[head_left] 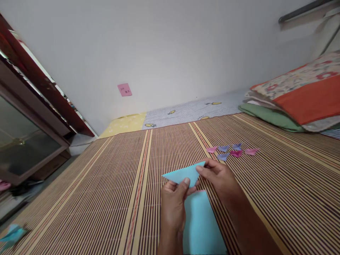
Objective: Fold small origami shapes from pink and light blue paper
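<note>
Both hands, left hand (174,198) and right hand (217,175), pinched a folded blue paper (183,174) at lower centre of the frame, above a blue sheet (202,223) on the striped mat (106,191); small folded papers (231,150) lay just beyond.

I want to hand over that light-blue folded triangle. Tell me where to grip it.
Probably pinch the free left tip of the blue paper triangle, coming from the left: both the left hand and right hand hold its right end, leaving that flat point clear.
</note>
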Demonstrator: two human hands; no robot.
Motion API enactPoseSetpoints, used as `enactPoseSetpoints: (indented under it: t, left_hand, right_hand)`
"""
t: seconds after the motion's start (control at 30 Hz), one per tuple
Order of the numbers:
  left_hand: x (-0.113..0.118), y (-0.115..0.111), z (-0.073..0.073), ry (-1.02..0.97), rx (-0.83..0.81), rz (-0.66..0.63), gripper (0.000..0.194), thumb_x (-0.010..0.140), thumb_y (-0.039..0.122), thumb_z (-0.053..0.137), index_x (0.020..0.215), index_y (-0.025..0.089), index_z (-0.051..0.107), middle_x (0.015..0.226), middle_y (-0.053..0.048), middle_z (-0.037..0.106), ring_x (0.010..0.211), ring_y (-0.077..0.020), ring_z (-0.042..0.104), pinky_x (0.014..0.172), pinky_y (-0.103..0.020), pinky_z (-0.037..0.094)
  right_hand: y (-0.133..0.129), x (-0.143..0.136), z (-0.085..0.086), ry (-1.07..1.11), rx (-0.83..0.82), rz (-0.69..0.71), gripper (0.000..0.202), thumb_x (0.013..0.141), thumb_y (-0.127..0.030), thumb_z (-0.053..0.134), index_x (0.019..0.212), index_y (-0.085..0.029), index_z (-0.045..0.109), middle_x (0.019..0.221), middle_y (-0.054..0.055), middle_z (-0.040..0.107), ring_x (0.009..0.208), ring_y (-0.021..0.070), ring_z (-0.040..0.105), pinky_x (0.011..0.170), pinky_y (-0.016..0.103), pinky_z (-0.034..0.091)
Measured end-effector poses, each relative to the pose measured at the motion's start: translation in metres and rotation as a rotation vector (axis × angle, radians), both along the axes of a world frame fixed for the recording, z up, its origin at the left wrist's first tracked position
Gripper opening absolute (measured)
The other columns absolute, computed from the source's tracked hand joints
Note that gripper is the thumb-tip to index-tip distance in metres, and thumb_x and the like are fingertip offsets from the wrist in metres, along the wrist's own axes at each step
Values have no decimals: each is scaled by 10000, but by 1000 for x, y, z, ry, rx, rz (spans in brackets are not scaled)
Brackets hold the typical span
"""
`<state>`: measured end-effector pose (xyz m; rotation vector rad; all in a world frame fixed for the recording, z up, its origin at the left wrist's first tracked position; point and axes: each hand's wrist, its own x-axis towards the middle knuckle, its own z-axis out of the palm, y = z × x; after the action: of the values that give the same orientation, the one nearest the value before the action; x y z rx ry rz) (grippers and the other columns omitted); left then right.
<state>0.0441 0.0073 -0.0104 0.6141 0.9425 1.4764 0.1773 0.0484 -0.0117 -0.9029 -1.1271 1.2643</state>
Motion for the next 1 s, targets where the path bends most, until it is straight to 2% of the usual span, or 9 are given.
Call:
enactPoseSetpoints:
  t: [0.1, 0.2, 0.33, 0.47, 0.57, 0.8, 1.0]
  left_hand:
    - [0, -2, 1, 94, 32, -21, 267, 689, 289, 885, 868, 105, 815, 831, -107, 798, 686, -183, 736, 575, -232, 591]
    - [0, -4, 2, 186, 69, -30, 230, 735, 301, 850, 871, 118, 819, 792, -80, 778, 651, -148, 693, 546, -209, 561]
    - [-7, -6, 6, 292, 99, -48, 256, 752, 339, 830, 892, 125, 808, 791, -66, 754, 635, -137, 642, 548, -223, 543]
    - [-19, -7, 9, 383, 129, 16, 242, 808, 381, 785, 762, 149, 738, 625, 11, 631, 567, -103, 556, 556, -206, 483]
    - [-24, -7, 8, 404, 170, 55, 285, 828, 396, 763, 692, 156, 692, 607, 22, 595, 575, -107, 551, 580, -212, 473]
    - [-11, -12, 7, 464, 104, 253, 340, 816, 441, 760, 650, 185, 612, 545, 42, 554, 500, -126, 561, 492, -221, 444]
    - [-5, -12, 6, 426, 110, 331, 328, 795, 403, 782, 653, 190, 578, 557, 48, 560, 506, -106, 551, 504, -198, 453]
  right_hand:
    - [-4, -5, -1, -41, -81, 133, 303, 716, -429, 817, 823, -168, 706, 678, -6, 641, 577, 145, 586, 527, 257, 480]
    - [-8, -8, 0, -66, -86, 147, 296, 749, -441, 783, 808, -167, 690, 680, -11, 615, 593, 135, 569, 490, 220, 448]
    - [-8, -9, 0, -63, -109, 126, 286, 768, -437, 771, 830, -176, 672, 669, -12, 609, 599, 140, 573, 507, 227, 474]
    - [-6, -8, -2, 10, -100, 173, 298, 776, -437, 781, 792, -167, 655, 646, -1, 604, 590, 152, 583, 514, 249, 486]
    - [-7, -9, -2, 22, -126, 173, 324, 764, -450, 794, 754, -166, 638, 634, -7, 589, 585, 154, 581, 507, 252, 488]
    - [-9, -18, 0, -32, 6, 108, 299, 804, -419, 766, 699, -164, 650, 655, -8, 582, 609, 146, 579, 561, 259, 495]
    - [-11, -24, 1, 2, -67, 81, 316, 767, -443, 785, 691, -184, 621, 628, -18, 571, 586, 155, 580, 535, 268, 511]
